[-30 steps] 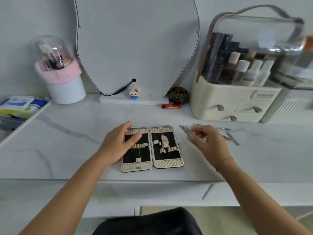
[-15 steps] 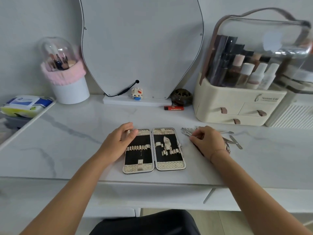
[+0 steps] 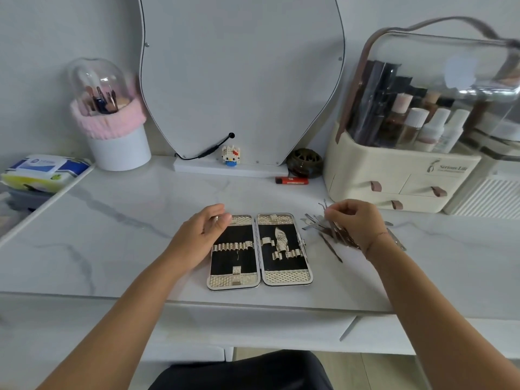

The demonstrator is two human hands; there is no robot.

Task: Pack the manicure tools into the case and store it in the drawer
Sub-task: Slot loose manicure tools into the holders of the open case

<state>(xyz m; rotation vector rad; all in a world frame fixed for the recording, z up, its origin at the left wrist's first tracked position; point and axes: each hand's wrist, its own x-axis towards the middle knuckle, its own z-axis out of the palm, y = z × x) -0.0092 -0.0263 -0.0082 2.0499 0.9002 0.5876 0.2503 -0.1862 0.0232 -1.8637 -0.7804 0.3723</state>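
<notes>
The manicure case (image 3: pixel 259 250) lies open flat on the marble desktop, two black-lined halves with empty metal loops. My left hand (image 3: pixel 201 236) rests against its upper left corner, fingers loosely curled. To the right of the case lies a pile of thin metal manicure tools (image 3: pixel 323 230). My right hand (image 3: pixel 355 222) hovers over that pile and pinches one slender tool (image 3: pixel 323 205) whose tip sticks up past my fingers. Drawer fronts (image 3: pixel 281 323) run under the desk edge, shut.
A cream cosmetics organiser (image 3: pixel 399 175) with small drawers stands at the back right. A mirror (image 3: pixel 242 80), a toy figure (image 3: pixel 230 155), a dark round holder (image 3: pixel 304 162) and a red lighter (image 3: pixel 291 180) line the back. A brush pot (image 3: pixel 112 128) and wipes (image 3: pixel 45 171) sit left.
My left hand slid off the case's left half to its upper left corner. My right hand dropped onto the tool pile, then rose slightly pinching one thin tool.
</notes>
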